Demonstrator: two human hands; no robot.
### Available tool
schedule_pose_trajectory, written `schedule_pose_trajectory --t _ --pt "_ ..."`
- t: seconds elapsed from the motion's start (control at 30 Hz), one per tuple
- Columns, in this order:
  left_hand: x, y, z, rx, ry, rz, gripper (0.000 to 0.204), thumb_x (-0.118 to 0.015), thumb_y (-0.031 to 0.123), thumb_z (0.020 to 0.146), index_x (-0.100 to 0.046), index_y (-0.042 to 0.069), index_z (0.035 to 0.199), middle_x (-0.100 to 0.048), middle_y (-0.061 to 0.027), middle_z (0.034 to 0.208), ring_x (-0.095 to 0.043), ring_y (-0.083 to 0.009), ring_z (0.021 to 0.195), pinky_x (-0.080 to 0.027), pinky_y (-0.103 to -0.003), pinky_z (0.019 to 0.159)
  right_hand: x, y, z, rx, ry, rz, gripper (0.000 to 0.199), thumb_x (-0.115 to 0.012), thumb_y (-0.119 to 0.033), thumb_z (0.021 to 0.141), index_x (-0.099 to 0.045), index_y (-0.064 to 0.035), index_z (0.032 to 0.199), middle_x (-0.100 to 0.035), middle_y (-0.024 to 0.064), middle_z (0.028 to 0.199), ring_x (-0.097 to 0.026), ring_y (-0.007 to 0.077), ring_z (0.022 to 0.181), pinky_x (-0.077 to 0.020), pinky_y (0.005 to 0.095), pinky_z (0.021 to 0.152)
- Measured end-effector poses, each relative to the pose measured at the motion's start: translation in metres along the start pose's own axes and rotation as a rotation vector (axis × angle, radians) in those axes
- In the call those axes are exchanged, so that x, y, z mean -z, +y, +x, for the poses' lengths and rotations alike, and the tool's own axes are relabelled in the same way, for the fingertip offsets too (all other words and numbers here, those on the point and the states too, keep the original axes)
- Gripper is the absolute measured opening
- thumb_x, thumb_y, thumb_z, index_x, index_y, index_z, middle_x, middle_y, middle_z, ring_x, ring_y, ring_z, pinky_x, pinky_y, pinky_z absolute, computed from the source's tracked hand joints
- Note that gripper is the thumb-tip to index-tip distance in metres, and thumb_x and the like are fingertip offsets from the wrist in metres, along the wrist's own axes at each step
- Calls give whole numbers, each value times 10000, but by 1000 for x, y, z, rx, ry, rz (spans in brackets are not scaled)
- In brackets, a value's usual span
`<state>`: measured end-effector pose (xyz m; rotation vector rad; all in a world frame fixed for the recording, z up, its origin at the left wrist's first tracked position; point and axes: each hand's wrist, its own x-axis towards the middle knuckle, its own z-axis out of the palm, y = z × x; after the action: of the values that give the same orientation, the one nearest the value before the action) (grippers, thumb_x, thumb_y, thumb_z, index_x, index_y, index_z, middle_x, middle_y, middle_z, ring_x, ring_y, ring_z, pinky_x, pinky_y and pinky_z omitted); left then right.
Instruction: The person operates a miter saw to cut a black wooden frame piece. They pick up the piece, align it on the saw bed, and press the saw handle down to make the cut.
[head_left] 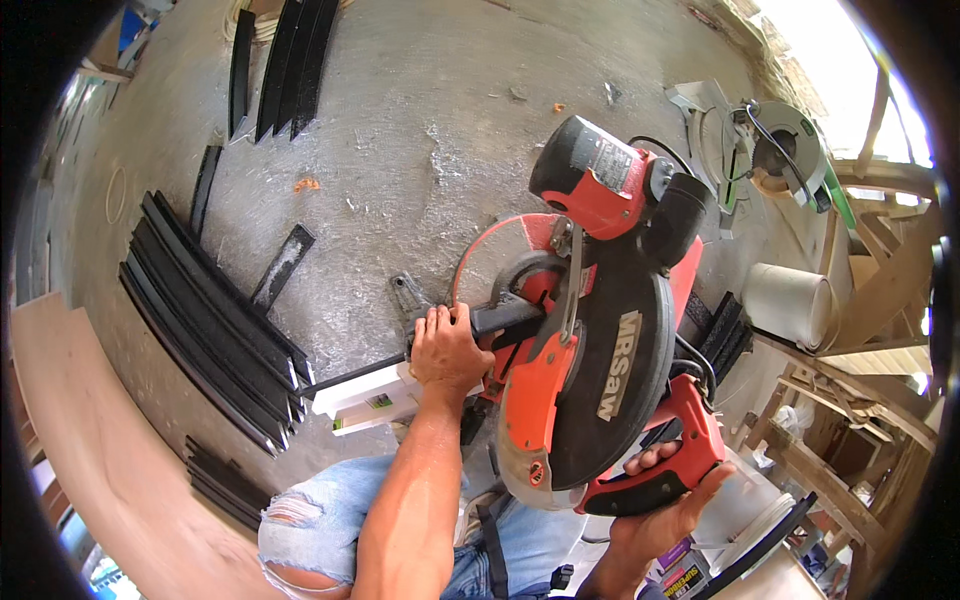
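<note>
A red and black mitre saw (590,370) stands on the floor in front of me, its round dark blade guard tilted toward me. My right hand (658,522) is closed round the saw's red handle (700,440), fingers through the loop. At the saw's fence, my left hand (448,350) bends its fingers over a thin black strip (355,377) and holds it there. The strip's left part sticks out over a white box-like support (375,400). The blade's edge is hidden by the guard, so I cannot tell whether it touches the strip.
Stacks of long black strips (200,310) lie at left, with more black strips (297,70) farther back. A short black piece (283,266) rests between. A second saw (785,150), a white bucket (790,303) and wooden framing (880,290) stand at right. A pale board (120,440) lies left.
</note>
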<state>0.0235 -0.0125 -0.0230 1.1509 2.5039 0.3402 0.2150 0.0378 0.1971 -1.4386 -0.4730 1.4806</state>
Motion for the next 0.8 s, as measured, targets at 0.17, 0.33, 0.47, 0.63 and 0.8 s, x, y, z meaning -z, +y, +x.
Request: schedule_pose_trajectory --t 0.17,0.33,0.47,0.63,0.8 --pt "5 2 1 15 -21 -20 494 -781 327 712 -602 11 1048 -652 -186 1026 -620 -371 1099 -462 -470 993 -5 5 -1 126 -45 -174 698 -407 -665 1003 -582 6 1083 -636 99 832 -647 232 735 -551 350 697" --pt "5 0 1 35 -66 -29 510 -788 402 747 -599 13 1019 -651 -182 1018 -623 -374 1074 -466 -478 977 2 6 0 113 -65 -201 687 -424 -667 998 -585 0 1034 -642 107 821 -637 236 705 -541 350 685" --pt "1 -1 0 -9 5 -1 521 -781 443 765 -597 17 1003 -648 -179 1002 -624 -371 1048 -473 -477 948 14 7 2 25 -65 -63 724 -401 -696 987 -565 1 1097 -624 84 837 -639 192 714 -559 310 629" --pt "-1 -2 -1 -6 4 -11 516 -784 429 755 -603 15 1004 -649 -184 1005 -623 -370 1050 -475 -473 945 17 9 3 27 -75 -75 730 -407 -711 978 -563 -4 1072 -603 72 828 -600 165 675 -525 292 592" --pt "-1 -4 -3 14 -48 -22 529 -755 368 750 -620 -4 1100 -640 -205 1084 -606 -372 1094 -456 -473 1008 10 9 0 32 -91 -82 744 -395 -731 971 -572 -10 1007 -587 76 786 -565 169 629 -490 288 577"
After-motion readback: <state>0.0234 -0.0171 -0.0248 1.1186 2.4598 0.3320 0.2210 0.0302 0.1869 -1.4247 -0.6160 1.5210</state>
